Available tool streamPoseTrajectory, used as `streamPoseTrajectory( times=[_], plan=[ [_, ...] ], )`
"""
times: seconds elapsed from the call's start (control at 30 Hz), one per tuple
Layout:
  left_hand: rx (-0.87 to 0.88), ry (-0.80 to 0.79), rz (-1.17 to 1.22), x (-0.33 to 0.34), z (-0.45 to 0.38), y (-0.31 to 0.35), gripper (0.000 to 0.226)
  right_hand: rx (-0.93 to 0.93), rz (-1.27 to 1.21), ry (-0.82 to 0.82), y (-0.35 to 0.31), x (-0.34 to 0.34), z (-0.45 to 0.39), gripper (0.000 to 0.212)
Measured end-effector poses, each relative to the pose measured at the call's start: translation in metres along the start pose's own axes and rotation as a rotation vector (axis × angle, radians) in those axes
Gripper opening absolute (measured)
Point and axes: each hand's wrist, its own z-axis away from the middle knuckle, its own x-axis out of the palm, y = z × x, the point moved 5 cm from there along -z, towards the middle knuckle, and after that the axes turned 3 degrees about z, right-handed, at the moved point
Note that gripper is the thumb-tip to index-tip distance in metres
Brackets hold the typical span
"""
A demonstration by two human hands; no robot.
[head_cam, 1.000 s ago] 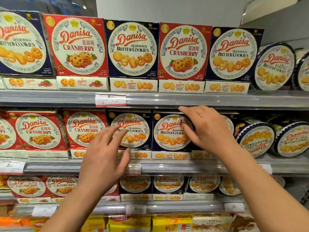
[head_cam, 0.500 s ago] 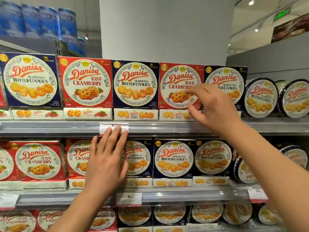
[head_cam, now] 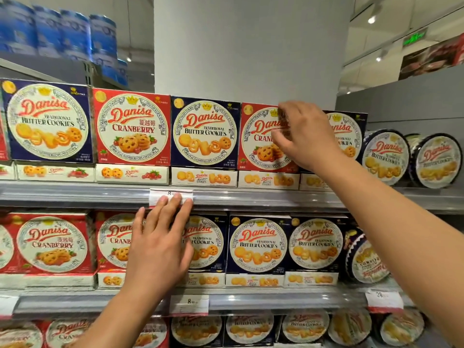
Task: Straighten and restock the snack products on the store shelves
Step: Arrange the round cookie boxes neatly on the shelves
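Most cookie boxes stand neat, but the round tins (head_cam: 385, 156) at the right lean, so work is left; the right hand (head_cam: 305, 136) grips a red cranberry box (head_cam: 261, 136) on the top shelf (head_cam: 75, 194), and the left hand (head_cam: 160, 247) lies flat, holding nothing.

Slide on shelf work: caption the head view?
Right hand reaches a red cranberry box; left hand fingers touch the price tag.
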Motion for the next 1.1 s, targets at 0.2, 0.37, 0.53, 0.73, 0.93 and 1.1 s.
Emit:
streamPoseTrajectory(
  times=[0.2,0.37,0.53,0.73,0.93,1.1],
  plan=[
    [-0.021,-0.013,0.02,-0.001,0.0,0.002,0.092,-0.002,-0.029,0.07,0.001,-0.008,0.003,0.058],
    [-0.031,-0.004,0.02,-0.002,0.001,0.003,0.087,-0.007,-0.022,0.065,0.004,-0.019,0.003,0.059],
    [-0.05,-0.014,0.032,-0.006,0.0,0.005,0.078,-0.031,-0.119,0.011,0.007,-0.026,0.007,0.061],
    [-0.023,-0.092,0.07,-0.016,-0.001,0.003,0.074,-0.126,-0.214,-0.078,0.006,-0.053,0.008,0.066],
    [-0.063,0.002,0.413,-0.06,-0.008,-0.002,0.071,-0.179,-0.568,-0.182,-0.026,-0.081,0.022,0.062],
    [-0.074,0.244,0.658,-0.121,-0.014,-0.014,0.058,-0.354,-0.594,-0.221,-0.083,-0.079,0.035,0.058]
  ],
)
